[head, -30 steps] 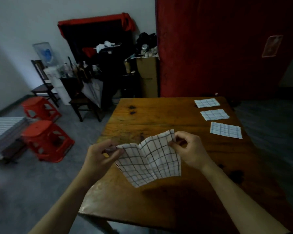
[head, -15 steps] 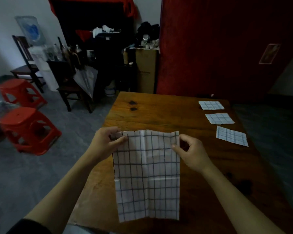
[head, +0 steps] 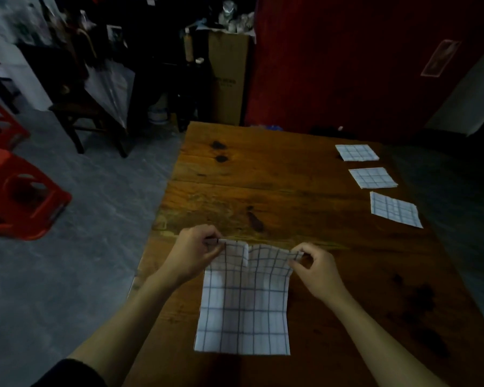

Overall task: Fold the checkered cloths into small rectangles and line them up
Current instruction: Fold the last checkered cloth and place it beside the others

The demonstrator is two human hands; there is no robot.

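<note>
Dim room: grey floor [head: 76,275], red stool [head: 20,202], red curtain [head: 333,60], wooden table [head: 277,191].

There is just one camera, worn on the person's head. It looks forward and down at the long brown wooden table [head: 277,196], close to the near end. The far end sits by the tall dark red curtain [head: 347,57].

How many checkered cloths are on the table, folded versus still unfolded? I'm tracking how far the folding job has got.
Folded cloths lined up along the table's right side: 3
Unfolded cloth held at its far corners by the left hand and right hand: 1
Total: 4
</note>
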